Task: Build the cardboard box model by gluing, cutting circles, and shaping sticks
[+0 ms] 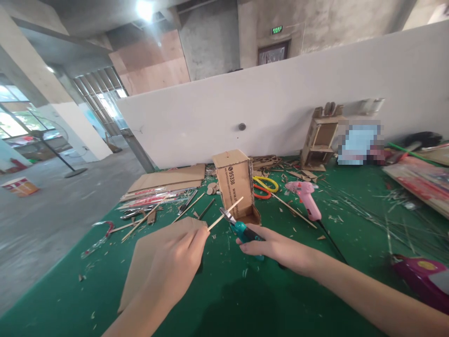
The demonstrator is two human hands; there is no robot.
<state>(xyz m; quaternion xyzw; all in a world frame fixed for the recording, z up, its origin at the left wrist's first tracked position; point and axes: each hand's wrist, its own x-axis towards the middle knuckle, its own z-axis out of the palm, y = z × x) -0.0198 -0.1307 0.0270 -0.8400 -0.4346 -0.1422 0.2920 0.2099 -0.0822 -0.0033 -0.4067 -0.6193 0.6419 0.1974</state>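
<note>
Risks, left to right: our left hand [185, 250] pinches the near end of the wooden stick [234, 205] over the cardboard sheet [143, 262]. A loose pinch could let the stick twist and splinter. Stick sits mid-view, crossing the jaws of the teal diagonal cutters [242, 230] (can't tell if they're biting). Our right hand [266, 243] is wrapped around the handles; a hard squeeze could fling the free end at the cardboard box [233, 180] behind. Pink hot-glue gun [307, 199] stands further right; our right forearm could snag its black cord [331, 241].

Surface and room, same order: paper bucket [19, 186] and standing fan [52, 152] on the concrete floor [84, 187]. Green tabletop [70, 304] is littered with scraps, so small offcuts could get lost. White partition [196, 121] backs it; exit sign [277, 30] on the wall beyond.
</note>
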